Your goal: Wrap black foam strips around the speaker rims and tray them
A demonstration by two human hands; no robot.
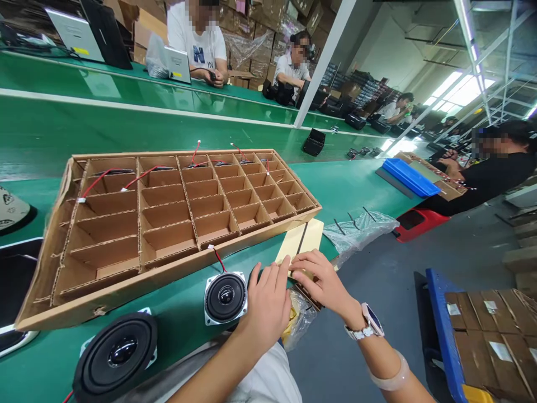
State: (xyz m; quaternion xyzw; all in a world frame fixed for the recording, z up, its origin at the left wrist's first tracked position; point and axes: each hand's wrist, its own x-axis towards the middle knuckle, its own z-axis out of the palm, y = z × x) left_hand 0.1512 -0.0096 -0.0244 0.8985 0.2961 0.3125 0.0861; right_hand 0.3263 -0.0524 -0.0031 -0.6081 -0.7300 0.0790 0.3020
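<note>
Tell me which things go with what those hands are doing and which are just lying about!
Probably part of the work:
pale yellow sheet, at the left hand and right hand
small speaker, beside the left hand
divided cardboard box

Probably just lying about:
blue tray
blue trolley

Pretty sure I'm dialled into a factory assembly floor. Long green worktops (344,179) slant from 9 to 2 o'clock, with a worker in a white tee (199,42) at 11 and someone in black (501,162) at 3. Bare speaker (225,296) at 7, divided cardboard tray (168,275) at 9, piled cartons (239,17) at 12, blue trolley (445,336) carrying boxes (482,350) at 4, strip light (474,53) at 2. Far end's tiny and blurry, so can't swear what folks there are handling.
</note>
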